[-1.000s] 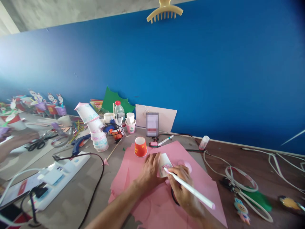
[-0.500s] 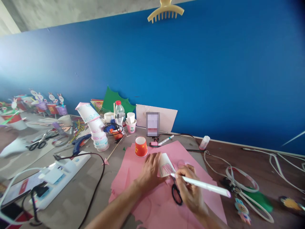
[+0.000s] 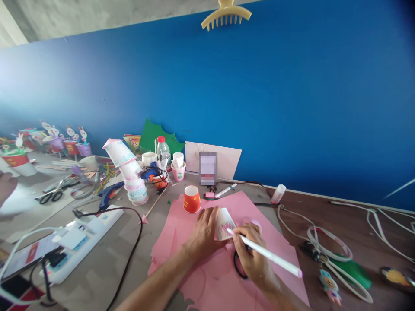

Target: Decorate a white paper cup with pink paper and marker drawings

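A small white paper piece [image 3: 224, 216] with pink crosshatched lines lies over pink paper [image 3: 240, 205]. My left hand [image 3: 205, 231] presses on its left side, fingers together at its edge. In my right hand [image 3: 253, 250] is a white marker [image 3: 269, 254], its tip on or just above the drawn lines. Scissors with black handles [image 3: 239, 267] lie partly under my right hand. Beyond my left hand, a red paper cup [image 3: 192, 199] stands upright on the pink paper.
To the left stand stacked paper cups [image 3: 136, 190], a blue glue gun [image 3: 108, 194] and a white power strip [image 3: 84, 242] with a black cable. A glue bottle [image 3: 278, 194] and white straps [image 3: 329, 242] lie right. Another person's hand [image 3: 6, 185] shows far left.
My right hand has moved slightly left, taking the marker tip from the white piece's lower right edge onto the drawn area. At the far left, the other person's hand has shifted.
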{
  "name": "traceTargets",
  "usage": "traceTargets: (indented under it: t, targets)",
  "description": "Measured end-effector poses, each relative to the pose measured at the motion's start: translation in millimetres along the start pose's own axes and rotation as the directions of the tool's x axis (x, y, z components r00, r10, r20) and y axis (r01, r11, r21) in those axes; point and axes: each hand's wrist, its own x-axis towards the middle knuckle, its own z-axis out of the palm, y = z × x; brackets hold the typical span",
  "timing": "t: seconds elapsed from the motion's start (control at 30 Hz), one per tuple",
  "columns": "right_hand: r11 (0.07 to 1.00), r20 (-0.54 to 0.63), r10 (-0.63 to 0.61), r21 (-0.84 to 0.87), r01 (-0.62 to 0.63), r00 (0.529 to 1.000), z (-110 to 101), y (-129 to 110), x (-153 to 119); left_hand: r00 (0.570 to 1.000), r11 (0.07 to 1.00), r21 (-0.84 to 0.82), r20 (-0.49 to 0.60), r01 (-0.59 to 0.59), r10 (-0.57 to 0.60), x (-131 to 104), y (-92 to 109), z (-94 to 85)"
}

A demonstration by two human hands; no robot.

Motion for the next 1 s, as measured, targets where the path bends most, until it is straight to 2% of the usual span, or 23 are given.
traceTargets:
  t: [0.3, 0.5, 0.63, 0.77, 0.87, 1.0]
  targets:
    - [0.998, -0.080, -0.016, 0.063, 0.021, 0.997, -10, -10, 5, 0.999, 1.000, 0.015, 0.049, -0.003, 0.002, 0, 0, -3.5]
    - [0.997, -0.023, -0.020, 0.080, 0.022, 1.000, 0, -9, -3, 0.999, 0.999, 0.016, 0.024, -0.029, 0.028, 0, -1, -3.5]
    - [0.994, 0.021, -0.071, 0.081, 0.069, 0.997, 2, -7, -5, 0.999, 0.999, -0.005, 0.015, -0.053, 0.053, 1, 0, -3.9]
    - [0.993, 0.027, -0.105, 0.051, 0.104, 0.994, -1, -7, -2, 1.000, 1.000, -0.029, 0.006, -0.012, 0.012, 1, 1, -4.9]
    - [0.996, -0.019, -0.086, 0.027, 0.086, 0.996, -5, -9, 1, 0.999, 0.998, -0.043, 0.003, 0.046, -0.046, 2, 2, -6.1]
    - [0.998, -0.021, -0.060, 0.030, 0.060, 0.998, -8, -12, 4, 0.992, 0.991, -0.057, 0.005, 0.124, -0.124, 3, 5, -7.4]
